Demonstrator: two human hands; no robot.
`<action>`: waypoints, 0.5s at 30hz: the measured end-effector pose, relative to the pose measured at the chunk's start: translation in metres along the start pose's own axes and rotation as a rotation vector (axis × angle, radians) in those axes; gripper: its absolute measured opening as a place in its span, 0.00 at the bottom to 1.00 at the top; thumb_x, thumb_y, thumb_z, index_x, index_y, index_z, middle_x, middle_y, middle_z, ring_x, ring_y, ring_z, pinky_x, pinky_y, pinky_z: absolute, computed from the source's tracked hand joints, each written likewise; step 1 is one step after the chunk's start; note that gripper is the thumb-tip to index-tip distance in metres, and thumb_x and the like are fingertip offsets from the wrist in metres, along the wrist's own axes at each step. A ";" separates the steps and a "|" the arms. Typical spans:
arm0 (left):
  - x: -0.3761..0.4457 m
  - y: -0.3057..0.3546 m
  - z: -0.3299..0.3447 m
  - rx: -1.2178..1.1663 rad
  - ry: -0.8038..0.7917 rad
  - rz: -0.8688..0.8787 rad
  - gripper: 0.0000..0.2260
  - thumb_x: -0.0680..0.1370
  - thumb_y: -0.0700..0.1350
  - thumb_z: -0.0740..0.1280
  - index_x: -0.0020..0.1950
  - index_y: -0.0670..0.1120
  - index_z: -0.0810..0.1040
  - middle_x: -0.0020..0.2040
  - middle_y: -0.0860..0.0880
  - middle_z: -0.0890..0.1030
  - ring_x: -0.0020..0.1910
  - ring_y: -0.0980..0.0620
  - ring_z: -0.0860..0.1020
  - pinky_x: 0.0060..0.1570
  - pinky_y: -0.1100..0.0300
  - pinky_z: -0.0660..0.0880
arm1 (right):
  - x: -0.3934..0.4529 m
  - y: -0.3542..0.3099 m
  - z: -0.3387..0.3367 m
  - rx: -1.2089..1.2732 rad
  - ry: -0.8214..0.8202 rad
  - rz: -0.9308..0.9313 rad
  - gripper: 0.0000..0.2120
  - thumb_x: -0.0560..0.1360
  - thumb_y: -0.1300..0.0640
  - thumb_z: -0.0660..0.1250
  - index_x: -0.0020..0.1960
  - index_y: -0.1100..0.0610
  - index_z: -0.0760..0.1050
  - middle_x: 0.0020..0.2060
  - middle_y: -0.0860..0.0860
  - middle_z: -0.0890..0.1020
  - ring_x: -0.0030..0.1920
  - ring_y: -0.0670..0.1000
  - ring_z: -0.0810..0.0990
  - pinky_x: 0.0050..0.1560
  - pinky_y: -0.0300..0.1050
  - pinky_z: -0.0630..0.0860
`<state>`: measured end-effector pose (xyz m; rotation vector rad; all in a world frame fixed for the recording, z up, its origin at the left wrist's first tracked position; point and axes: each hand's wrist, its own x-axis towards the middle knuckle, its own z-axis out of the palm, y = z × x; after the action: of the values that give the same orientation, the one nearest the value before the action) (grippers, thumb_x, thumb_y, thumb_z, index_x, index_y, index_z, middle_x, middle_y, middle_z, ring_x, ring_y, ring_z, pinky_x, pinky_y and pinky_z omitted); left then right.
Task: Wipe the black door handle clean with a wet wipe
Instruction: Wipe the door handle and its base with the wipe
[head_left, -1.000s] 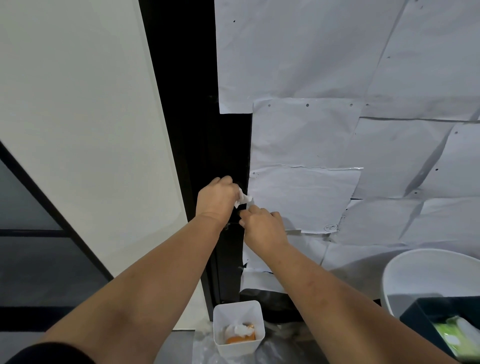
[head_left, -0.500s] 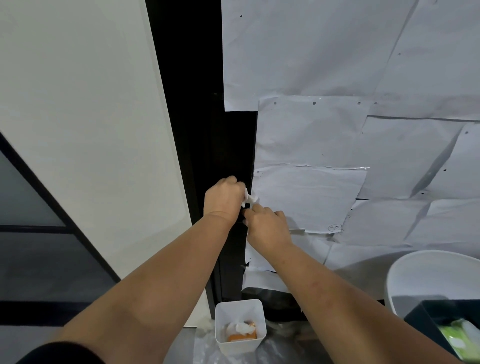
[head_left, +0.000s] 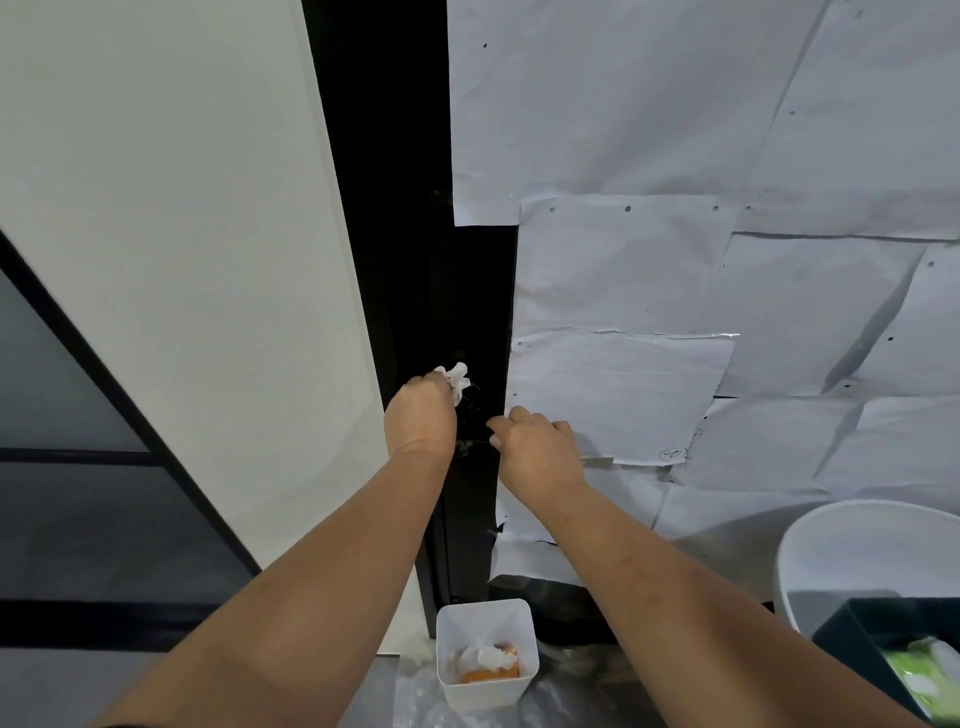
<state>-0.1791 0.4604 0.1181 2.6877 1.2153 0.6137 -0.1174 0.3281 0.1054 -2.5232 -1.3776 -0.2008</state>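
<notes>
The left hand (head_left: 420, 415) pinched the bunched wet wipe (head_left: 457, 379) against the black door handle (head_left: 480, 415), the right hand (head_left: 537, 447) steadying with curled fingers; firm, short rubbing strokes would suit.

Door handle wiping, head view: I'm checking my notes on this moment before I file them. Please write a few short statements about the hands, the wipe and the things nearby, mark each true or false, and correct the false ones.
1. The left hand holds a crumpled white wipe against the black door. True.
2. The right hand holds a second wipe. False: no wipe shows in it; its fingers reach onto the door's edge.
3. A small white bin below the arms holds crumpled white tissue over something orange. True.
4. The surface to the right of the door is bare glass. False: it is covered with overlapping paper sheets.
5. The two hands overlap each other. False: they are apart, with dark door between them.
</notes>
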 end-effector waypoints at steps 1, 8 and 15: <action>0.000 0.001 -0.001 -0.024 -0.012 -0.030 0.09 0.82 0.40 0.59 0.51 0.39 0.78 0.44 0.43 0.82 0.42 0.47 0.82 0.37 0.58 0.75 | 0.000 0.000 -0.001 0.003 -0.003 0.000 0.14 0.79 0.58 0.55 0.62 0.52 0.73 0.52 0.52 0.77 0.50 0.55 0.76 0.51 0.51 0.68; -0.011 -0.004 -0.001 -0.154 -0.106 -0.068 0.06 0.82 0.39 0.59 0.48 0.43 0.74 0.38 0.44 0.77 0.40 0.45 0.77 0.40 0.56 0.71 | 0.001 0.001 -0.002 0.006 -0.009 0.001 0.14 0.78 0.60 0.56 0.61 0.52 0.73 0.51 0.52 0.77 0.50 0.55 0.76 0.51 0.51 0.67; -0.006 -0.004 0.005 -0.042 -0.075 0.008 0.07 0.81 0.37 0.59 0.58 0.41 0.74 0.44 0.46 0.80 0.39 0.51 0.78 0.35 0.62 0.68 | 0.001 0.000 0.002 0.003 0.006 0.008 0.14 0.78 0.59 0.56 0.61 0.52 0.73 0.50 0.52 0.77 0.49 0.55 0.76 0.50 0.50 0.67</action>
<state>-0.1832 0.4592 0.1106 2.6574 1.1603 0.5285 -0.1170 0.3290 0.1040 -2.5231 -1.3649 -0.2050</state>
